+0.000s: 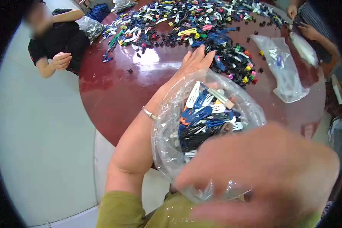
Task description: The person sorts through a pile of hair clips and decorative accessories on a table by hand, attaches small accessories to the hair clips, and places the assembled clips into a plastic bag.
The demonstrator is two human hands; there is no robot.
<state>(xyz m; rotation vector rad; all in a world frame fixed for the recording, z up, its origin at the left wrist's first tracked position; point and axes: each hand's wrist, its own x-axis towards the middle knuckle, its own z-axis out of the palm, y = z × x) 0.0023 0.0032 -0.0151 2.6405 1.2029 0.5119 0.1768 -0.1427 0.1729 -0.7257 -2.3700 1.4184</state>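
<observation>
My left hand reaches out over the table, fingers stretched and apart, touching the edge of a pile of small hair clips. Close to the camera, my right hand is large and smeared by motion. It hangs over the near side of an open clear plastic bag, and its fingers cannot be made out. Inside the bag lie many snap hair clips, mostly navy, black and white. The bag sits between my forearm and my right hand, and its lower part is partly hidden.
A round dark red table carries a wide heap of mixed clips. Right of it lies a flat clear bag. One person sits at the left; another person's hands are at the right beside a whitish bag.
</observation>
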